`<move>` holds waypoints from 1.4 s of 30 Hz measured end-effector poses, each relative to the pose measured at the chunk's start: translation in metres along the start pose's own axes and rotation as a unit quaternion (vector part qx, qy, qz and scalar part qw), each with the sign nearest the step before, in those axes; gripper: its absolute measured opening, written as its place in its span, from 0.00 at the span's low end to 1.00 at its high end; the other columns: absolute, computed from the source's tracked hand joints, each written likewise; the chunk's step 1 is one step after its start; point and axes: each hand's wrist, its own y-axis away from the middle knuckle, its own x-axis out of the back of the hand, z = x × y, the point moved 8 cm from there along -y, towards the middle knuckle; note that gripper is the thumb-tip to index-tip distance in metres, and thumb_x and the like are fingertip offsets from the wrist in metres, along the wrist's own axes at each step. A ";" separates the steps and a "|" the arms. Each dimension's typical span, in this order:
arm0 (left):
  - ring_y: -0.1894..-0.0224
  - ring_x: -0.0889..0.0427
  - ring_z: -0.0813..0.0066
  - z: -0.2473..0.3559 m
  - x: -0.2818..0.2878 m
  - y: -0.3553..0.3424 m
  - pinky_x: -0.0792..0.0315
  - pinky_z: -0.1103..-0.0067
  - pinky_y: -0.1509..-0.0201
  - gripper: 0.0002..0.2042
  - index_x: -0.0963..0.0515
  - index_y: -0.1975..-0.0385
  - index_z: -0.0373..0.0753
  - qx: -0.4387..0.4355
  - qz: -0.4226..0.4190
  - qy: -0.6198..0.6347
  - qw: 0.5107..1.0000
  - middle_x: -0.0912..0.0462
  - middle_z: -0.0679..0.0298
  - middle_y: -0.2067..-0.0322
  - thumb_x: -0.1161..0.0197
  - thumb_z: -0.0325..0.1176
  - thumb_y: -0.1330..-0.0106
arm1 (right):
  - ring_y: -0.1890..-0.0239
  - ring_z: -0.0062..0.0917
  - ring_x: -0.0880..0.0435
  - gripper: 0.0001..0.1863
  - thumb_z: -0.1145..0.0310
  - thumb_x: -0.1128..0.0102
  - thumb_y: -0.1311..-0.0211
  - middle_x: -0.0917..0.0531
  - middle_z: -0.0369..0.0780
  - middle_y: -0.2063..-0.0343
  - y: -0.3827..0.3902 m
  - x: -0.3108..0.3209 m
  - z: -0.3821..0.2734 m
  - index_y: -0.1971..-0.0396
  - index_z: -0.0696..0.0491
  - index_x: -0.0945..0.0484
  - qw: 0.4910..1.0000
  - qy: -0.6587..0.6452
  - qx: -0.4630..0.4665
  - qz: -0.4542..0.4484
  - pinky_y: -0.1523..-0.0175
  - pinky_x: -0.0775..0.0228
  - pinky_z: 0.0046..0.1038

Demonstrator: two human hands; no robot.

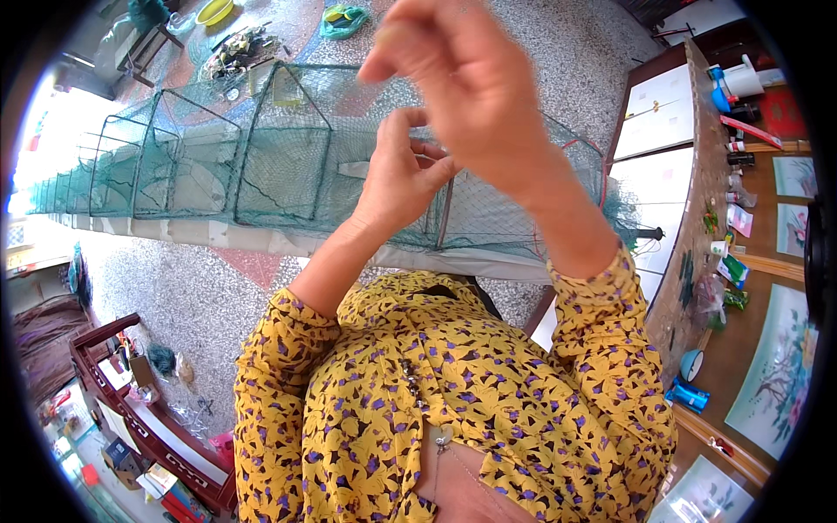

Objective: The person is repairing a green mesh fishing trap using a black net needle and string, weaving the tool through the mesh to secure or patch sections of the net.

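A long green net cage [218, 161] on dark wire frames stretches from the far left to the middle, resting on a pale bench [200, 234]. My left hand [397, 174] pinches the green mesh at the cage's near end, fingers closed on it. My right hand [458, 74] is raised above the left, fingers curled together as if pinching something thin; whether a thread is in it I cannot tell. Both sleeves are yellow with purple and brown leaves.
A wooden sideboard [697, 218] with bottles, tubes and small jars runs along the right. A dark red cabinet [148, 418] with clutter stands at lower left. More netting, a yellow bowl [214, 11] and tools lie on the speckled floor behind the cage.
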 end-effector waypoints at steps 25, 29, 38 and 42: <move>0.72 0.24 0.72 0.033 0.036 0.004 0.30 0.78 0.68 0.04 0.21 0.66 0.37 -0.158 -0.048 -0.114 0.980 0.24 0.62 0.71 0.41 0.25 0.37 | 0.78 0.13 0.24 0.12 0.63 0.44 0.35 0.19 0.34 0.76 0.072 0.156 0.037 0.66 0.57 0.21 0.871 0.276 -0.407 0.016 0.73 0.36 0.16; 0.68 0.22 0.72 0.014 0.027 0.003 0.29 0.79 0.63 0.04 0.22 0.65 0.35 -0.113 -0.060 -0.176 0.976 0.23 0.62 0.69 0.42 0.22 0.37 | 0.73 0.14 0.26 0.11 0.63 0.46 0.33 0.22 0.32 0.76 0.084 0.184 0.036 0.64 0.56 0.23 0.887 0.311 -0.297 0.166 0.67 0.34 0.19; 0.70 0.21 0.70 -0.042 -0.038 -0.009 0.28 0.75 0.65 0.10 0.28 0.63 0.32 -0.021 -0.147 -0.134 0.980 0.21 0.57 0.72 0.38 0.30 0.38 | 0.73 0.29 0.20 0.18 0.55 0.36 0.43 0.19 0.42 0.76 0.136 0.080 0.105 0.69 0.57 0.22 0.884 0.238 -0.402 -0.015 0.66 0.30 0.30; 0.71 0.21 0.61 -0.045 -0.046 -0.009 0.28 0.70 0.65 0.12 0.30 0.63 0.31 -0.028 -0.162 -0.144 0.976 0.22 0.54 0.74 0.38 0.31 0.40 | 0.77 0.20 0.27 0.19 0.54 0.34 0.45 0.23 0.38 0.80 0.143 0.069 0.116 0.73 0.58 0.23 0.876 0.245 -0.416 -0.013 0.71 0.35 0.27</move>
